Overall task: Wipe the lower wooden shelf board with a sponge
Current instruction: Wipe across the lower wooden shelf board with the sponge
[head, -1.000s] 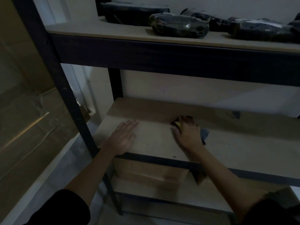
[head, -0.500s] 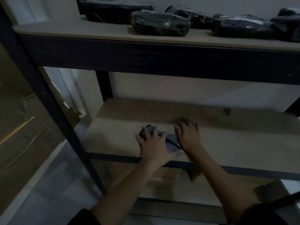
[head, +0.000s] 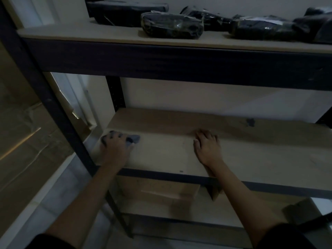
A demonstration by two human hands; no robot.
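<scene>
- Sponge (head: pixel 133 139) lies near the lower shelf board's (head: pixel 260 155) left edge, beside the dark front post (head: pixel 59 112).
- Left hand (head: pixel 116 146) presses it, fingers curled over.
- Right hand (head: pixel 208 146) rests flat mid-board, holding nothing; bare board stretches rightward.

Wooden shelf board (head: pixel 179 153) carries a sponge (head: pixel 133 139) and both hands.

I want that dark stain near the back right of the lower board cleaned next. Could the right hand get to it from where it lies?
Probably yes. The right hand rests flat on the pale wooden lower shelf board, and only bare board lies between it and the dark stain. But the grey sponge is under the left hand.
</scene>
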